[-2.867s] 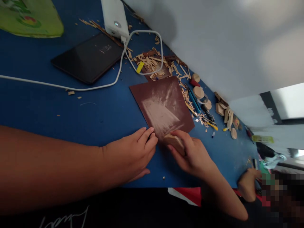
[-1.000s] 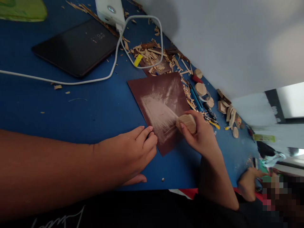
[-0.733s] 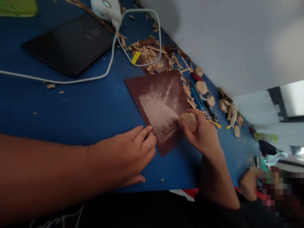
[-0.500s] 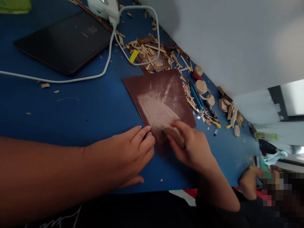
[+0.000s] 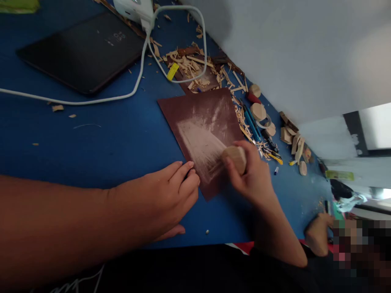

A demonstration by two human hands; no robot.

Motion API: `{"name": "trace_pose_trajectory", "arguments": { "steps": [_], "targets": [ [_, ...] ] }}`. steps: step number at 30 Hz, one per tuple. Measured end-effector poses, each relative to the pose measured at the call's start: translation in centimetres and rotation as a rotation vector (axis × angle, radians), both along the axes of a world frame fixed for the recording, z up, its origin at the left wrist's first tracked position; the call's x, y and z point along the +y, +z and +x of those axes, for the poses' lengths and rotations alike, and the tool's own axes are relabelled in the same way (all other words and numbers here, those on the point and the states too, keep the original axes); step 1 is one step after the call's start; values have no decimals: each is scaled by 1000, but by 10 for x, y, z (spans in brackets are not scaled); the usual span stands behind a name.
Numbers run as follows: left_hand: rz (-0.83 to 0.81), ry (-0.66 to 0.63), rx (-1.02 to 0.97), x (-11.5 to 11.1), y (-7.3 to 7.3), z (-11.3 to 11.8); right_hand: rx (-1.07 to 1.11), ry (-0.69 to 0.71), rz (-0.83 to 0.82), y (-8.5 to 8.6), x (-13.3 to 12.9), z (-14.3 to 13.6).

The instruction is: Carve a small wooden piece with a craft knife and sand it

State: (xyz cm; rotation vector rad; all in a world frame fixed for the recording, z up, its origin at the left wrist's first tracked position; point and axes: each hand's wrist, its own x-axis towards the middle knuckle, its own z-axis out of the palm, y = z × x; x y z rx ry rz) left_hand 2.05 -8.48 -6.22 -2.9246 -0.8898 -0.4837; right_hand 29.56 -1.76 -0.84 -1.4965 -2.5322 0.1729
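On the blue surface (image 5: pixel 122 142), the right hand (image 5: pixel 255 175) wraps its fingers round a wooden block (image 5: pixel 237 158) right of the frame's centre, on sandpaper (image 5: pixel 198 142) that a hard stroke could drag if the left hand (image 5: pixel 165 193), fingers bent at its edge, grip unclear, presses too lightly.

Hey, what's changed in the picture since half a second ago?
The right hand has slid the wooden piece across the brown sheet, rightward and away from the left hand. Nothing was grasped or released. The left hand stays at the sheet's edge; the dark device hasn't visibly moved.
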Motion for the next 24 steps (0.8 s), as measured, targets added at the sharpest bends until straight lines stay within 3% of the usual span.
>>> {"name": "trace_pose_trajectory", "arguments": {
  "steps": [3,6,8,12,17,21,24],
  "targets": [
    [0,13,-1,-1,0,0,21,88,-91,-1,1,1],
    [3,18,-4,-2,-1,0,9,-78,7,0,6,5],
    [3,19,-7,-2,-2,0,14,-110,41,0,6,5],
    [1,15,-15,-1,-2,0,21,78,-103,0,-1,1],
    [6,10,-25,1,1,-1,-4,-135,61,2,6,4],
    [3,-5,-45,1,2,-2,10,55,-119,4,-1,0],
    [-4,-13,-41,2,3,-2,0,-54,-52,4,0,0]
  ]
}}
